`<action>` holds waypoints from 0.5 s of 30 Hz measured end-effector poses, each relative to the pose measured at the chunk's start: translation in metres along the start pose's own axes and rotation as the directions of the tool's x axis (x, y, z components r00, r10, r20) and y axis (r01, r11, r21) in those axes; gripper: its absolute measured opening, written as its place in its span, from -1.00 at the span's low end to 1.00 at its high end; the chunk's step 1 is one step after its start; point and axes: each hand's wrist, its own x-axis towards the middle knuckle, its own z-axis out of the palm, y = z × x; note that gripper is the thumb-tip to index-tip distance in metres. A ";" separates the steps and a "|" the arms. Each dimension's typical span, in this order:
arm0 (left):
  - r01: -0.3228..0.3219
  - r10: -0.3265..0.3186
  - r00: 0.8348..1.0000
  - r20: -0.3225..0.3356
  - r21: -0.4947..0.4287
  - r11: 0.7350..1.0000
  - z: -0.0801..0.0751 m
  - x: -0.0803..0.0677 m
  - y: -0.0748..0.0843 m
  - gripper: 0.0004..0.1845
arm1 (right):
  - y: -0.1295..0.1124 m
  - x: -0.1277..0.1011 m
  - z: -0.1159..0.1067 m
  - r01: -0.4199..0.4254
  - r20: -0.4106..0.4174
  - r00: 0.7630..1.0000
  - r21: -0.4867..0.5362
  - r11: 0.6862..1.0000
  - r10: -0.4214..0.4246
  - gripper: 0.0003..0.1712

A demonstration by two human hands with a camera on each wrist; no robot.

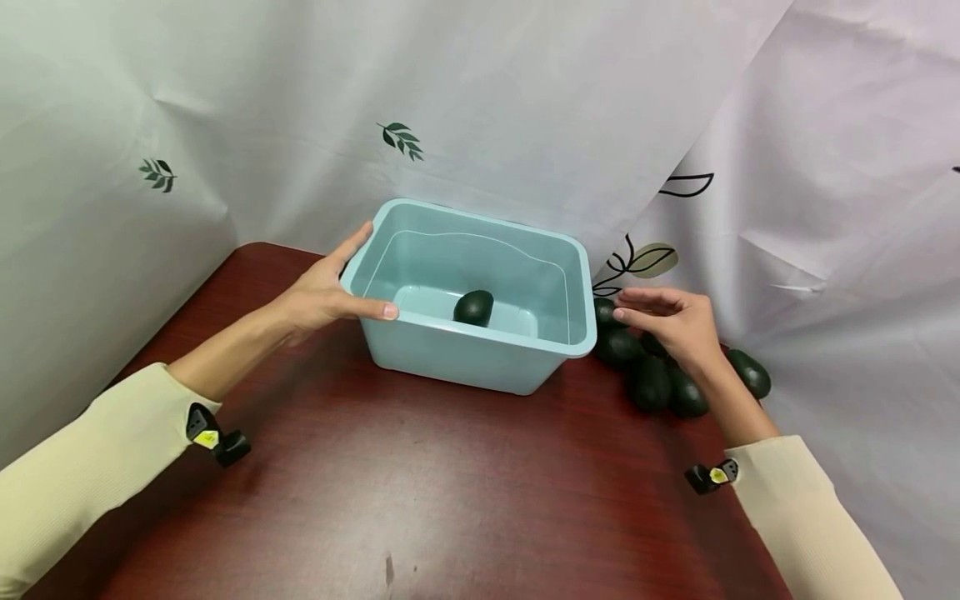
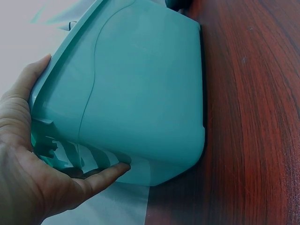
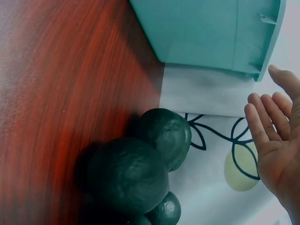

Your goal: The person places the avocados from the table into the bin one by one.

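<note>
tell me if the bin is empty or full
Neither: the bin holds one visible avocado, with bare floor showing beside it in the head view.

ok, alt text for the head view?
A person's left hand holds a pale blue plastic tub with one avocado inside, on a reddish-brown table. The right hand, holding nothing, hovers by more avocados beside the tub.

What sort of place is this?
Probably a makeshift recording corner indoors: leaf-printed pale cloth hangs behind a reddish-brown table, and the person wears wrist cameras.
</note>
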 end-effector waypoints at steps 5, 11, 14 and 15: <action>0.001 -0.001 1.000 0.002 -0.006 1.000 0.000 0.000 0.000 0.42 | 0.008 -0.002 -0.004 -0.001 0.014 1.000 0.042 0.999 0.000 -0.51; 0.002 -0.002 1.000 0.003 -0.014 1.000 0.001 0.000 0.000 0.42 | 0.021 -0.004 -0.013 -0.043 -0.013 0.999 -0.040 0.998 0.042 -0.44; 0.004 -0.004 1.000 0.003 -0.021 1.000 0.001 -0.001 0.000 0.42 | 0.029 -0.004 -0.019 -0.061 -0.018 0.998 -0.125 0.990 0.059 -0.42; 0.004 -0.004 1.000 0.002 -0.022 1.000 0.001 -0.001 0.000 0.43 | 0.031 -0.005 -0.022 -0.065 -0.015 0.998 -0.150 0.987 0.063 -0.41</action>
